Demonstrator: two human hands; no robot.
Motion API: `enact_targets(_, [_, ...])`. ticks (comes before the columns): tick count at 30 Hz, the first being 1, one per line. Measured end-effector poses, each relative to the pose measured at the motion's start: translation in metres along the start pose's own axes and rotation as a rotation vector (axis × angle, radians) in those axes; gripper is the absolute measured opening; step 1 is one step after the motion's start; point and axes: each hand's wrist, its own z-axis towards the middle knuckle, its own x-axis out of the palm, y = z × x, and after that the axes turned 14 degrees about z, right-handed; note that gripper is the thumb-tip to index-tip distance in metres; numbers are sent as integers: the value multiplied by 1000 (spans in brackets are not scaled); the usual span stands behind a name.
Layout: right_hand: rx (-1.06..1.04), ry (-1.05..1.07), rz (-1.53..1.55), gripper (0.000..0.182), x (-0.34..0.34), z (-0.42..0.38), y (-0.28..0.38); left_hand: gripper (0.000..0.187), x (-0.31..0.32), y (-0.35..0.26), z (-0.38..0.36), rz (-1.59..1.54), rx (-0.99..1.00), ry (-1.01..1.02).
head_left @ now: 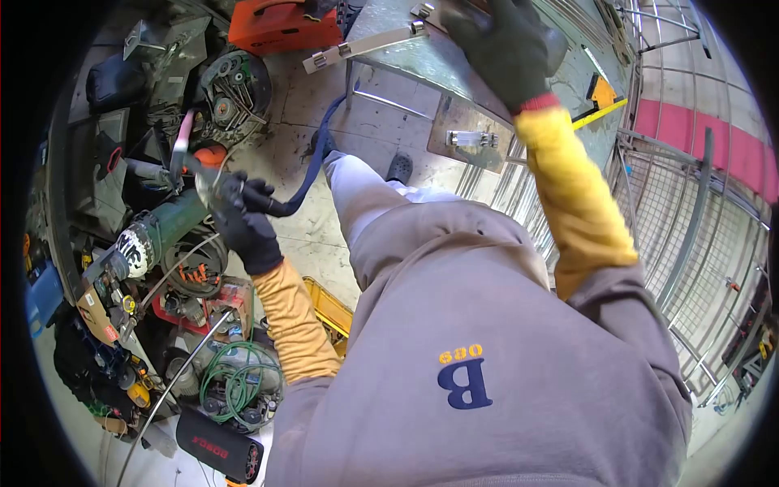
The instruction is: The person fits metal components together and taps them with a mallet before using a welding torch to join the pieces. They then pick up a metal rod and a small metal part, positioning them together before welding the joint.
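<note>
My left hand (pixel 239 215), in a dark work glove, is closed around what looks like a TIG welding torch (pixel 180 154). Its pink nozzle points up and away from me, and a dark blue sheathed cable (pixel 312 166) trails from the hand toward the metal table. My right hand (pixel 511 61), gloved with a red cuff, is over the table's (pixel 389 61) near part. It is slightly blurred, with thumb and fingers apart and fingertips partly cut off by the top edge. Left of it, a flat metal bar with small fittings (pixel 365 46) overhangs the table edge.
A green gas cylinder (pixel 166 227) lies beside my left hand. Tools, a coiled green hose (pixel 239 381) and a red machine (pixel 284 28) crowd the left side. Below the table is a board with a metal part (pixel 471 140). Wire mesh racks (pixel 673 195) stand at right.
</note>
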Motion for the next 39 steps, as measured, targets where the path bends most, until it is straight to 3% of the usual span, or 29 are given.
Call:
enact_targets(1, [-99,-149,89,47,3,-22,-2,61,-25,13,0,26,-69,26])
enact_targets(2, [83,-168,265,40,7,-52,7,59,-32,16,-4,-29,-81,-67])
enact_targets(3, [674,24,796,31,5,-75,20,57,-36,19,-4,-84,-92,-159])
enact_targets(4, [773,152,956,36,8,-98,22,57,-45,27,-1,-84,-94,-158])
enact_targets(6, [1416,203,1538,49,32,-135,22,48,-67,40,14,-118,-217,-206])
enact_targets(7, [1513,351,1656,62,36,-138,27,48,-62,37,22,-116,-216,-201])
enact_targets(9, [1582,427,1765,73,55,-137,32,45,-51,33,40,-60,-184,-305])
enact_targets(13, [1585,352,1904,70,98,-103,44,40,-28,19,93,117,-144,-106])
enact_targets(16, [1397,290,2478,72,148,-90,34,44,-6,19,140,279,-189,77])
enact_targets(20, [1297,42,2583,68,164,-72,57,51,21,36,196,524,-179,371])
enact_targets(21, [1302,15,2576,68,166,-68,58,53,28,46,210,588,-146,459])
enact_targets(23, [1420,-244,2511,69,160,-50,72,57,46,76,237,670,-84,559])
enact_targets(25, [1519,-335,2434,72,159,-44,77,61,72,108,262,696,279,701])
enact_targets(27, [1616,-255,2260,69,147,-37,86,65,104,132,283,802,373,856])
enact_targets(28, [1510,-263,2220,67,148,-49,88,65,124,127,285,813,382,893])
enact_targets(29, [1406,-276,2165,65,148,-61,91,68,153,114,285,914,238,1015])
enact_targets(30, [1471,-302,1893,32,129,-41,105,72,175,111,286,1012,92,1133])
enact_targets(31, [1530,-286,1693,53,112,-30,118,72,193,119,288,1007,109,1182])
enact_targets(33, [1489,-322,1331,48,95,-12,137,74,236,143,281,995,-27,1347])
enact_targets(34, [1501,-385,1306,48,91,-15,137,75,255,153,277,1099,8,1392])
enact_targets(35, [1599,-482,1438,53,88,-20,136,72,259,226,282,968,452,1414])
enact_targets(37, [1670,-633,1582,58,83,-26,135,63,266,409,296,421,172,1516])
enact_targets(39, [1788,-603,1574,63,79,-27,133,62,272,393,291,725,292,1592])
